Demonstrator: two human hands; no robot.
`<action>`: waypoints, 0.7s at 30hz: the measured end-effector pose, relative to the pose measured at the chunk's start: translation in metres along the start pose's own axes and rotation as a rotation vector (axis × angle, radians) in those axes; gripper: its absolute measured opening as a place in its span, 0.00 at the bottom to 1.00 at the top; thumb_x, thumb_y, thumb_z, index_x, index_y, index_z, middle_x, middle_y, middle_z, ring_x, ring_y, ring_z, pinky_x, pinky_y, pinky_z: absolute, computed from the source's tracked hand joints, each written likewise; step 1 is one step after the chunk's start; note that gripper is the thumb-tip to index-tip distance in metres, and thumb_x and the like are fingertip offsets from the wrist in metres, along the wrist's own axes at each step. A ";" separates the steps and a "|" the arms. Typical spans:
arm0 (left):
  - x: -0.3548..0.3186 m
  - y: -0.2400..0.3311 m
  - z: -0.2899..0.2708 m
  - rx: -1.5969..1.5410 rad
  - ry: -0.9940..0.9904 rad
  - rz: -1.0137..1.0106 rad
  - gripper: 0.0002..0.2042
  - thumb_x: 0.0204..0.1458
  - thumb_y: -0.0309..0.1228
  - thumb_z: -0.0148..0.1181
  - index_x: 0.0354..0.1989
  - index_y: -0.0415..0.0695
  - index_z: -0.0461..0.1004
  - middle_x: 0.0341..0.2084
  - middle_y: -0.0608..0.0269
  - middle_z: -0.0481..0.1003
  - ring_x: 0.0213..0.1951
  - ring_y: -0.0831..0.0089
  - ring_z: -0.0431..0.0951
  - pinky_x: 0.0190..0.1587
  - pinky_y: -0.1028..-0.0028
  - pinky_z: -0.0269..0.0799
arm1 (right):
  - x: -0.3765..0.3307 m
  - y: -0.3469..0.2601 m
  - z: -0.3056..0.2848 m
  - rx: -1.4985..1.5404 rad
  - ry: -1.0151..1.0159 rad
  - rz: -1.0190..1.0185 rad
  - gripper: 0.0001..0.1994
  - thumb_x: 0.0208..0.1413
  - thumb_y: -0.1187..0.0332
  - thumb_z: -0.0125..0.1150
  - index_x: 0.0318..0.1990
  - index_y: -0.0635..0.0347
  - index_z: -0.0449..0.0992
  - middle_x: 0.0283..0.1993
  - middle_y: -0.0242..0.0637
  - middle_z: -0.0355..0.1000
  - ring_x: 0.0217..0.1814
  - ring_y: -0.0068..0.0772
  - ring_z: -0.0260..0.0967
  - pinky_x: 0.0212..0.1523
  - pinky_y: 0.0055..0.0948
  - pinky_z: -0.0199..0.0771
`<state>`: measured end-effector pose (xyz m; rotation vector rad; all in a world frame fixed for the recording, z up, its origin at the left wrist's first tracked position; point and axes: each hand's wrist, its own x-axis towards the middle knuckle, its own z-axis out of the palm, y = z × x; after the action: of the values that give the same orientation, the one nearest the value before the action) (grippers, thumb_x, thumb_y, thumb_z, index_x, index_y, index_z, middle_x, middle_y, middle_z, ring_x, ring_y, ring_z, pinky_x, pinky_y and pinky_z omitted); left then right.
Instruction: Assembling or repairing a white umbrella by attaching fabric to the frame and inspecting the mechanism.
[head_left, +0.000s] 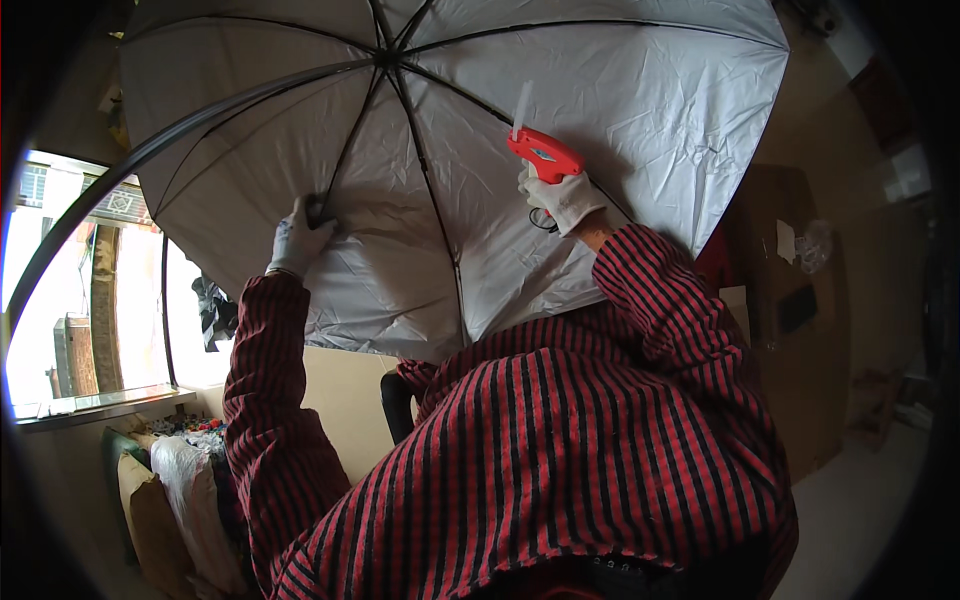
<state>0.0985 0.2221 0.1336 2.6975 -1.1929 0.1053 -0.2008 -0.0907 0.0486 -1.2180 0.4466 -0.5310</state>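
An opened umbrella with a silver-grey underside and black ribs spreads in front of me. My left hand, in a white glove, is closed at a rib on the left, its fingertips pressed to the rib and the cloth. Higher up on the right, my gloved right hand grips a red tagging gun. A clear whitish strip of fasteners sticks up from the gun. A dark ring-like loop shows below the right fingers. The gun is in front of the canopy; whether it touches the cloth I cannot tell.
The umbrella's dark shaft curves across the left side. Stuffed sacks stand at lower left under a bright window. To the right, a brown board-like surface carries a crumpled clear plastic bag and a dark flat item.
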 end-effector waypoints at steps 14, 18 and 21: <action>-0.003 0.140 0.050 -0.330 0.305 0.048 0.16 0.48 0.41 0.62 0.40 0.45 0.77 0.33 0.52 0.78 0.38 0.56 0.78 0.40 0.64 0.73 | 0.018 0.016 0.040 -0.717 0.010 -0.316 0.07 0.53 0.63 0.56 0.30 0.55 0.71 0.21 0.35 0.70 0.23 0.31 0.71 0.26 0.33 0.69; 0.008 0.180 0.062 -0.609 0.256 -0.111 0.18 0.46 0.43 0.64 0.40 0.43 0.77 0.27 0.53 0.79 0.33 0.58 0.80 0.37 0.67 0.73 | 0.033 0.036 0.073 -0.861 0.089 -0.470 0.14 0.49 0.56 0.57 0.29 0.59 0.75 0.23 0.45 0.73 0.30 0.45 0.75 0.30 0.40 0.69; 0.021 0.178 0.070 -0.482 0.323 -0.155 0.18 0.46 0.42 0.64 0.39 0.42 0.78 0.27 0.53 0.79 0.33 0.58 0.80 0.36 0.67 0.73 | 0.037 0.024 0.098 -0.501 0.149 -0.102 0.22 0.44 0.50 0.59 0.27 0.65 0.78 0.24 0.50 0.74 0.32 0.47 0.76 0.31 0.40 0.69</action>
<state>-0.0193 0.0758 0.0937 2.2329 -0.7896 0.1945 -0.1106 -0.0329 0.0527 -1.6946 0.6728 -0.6214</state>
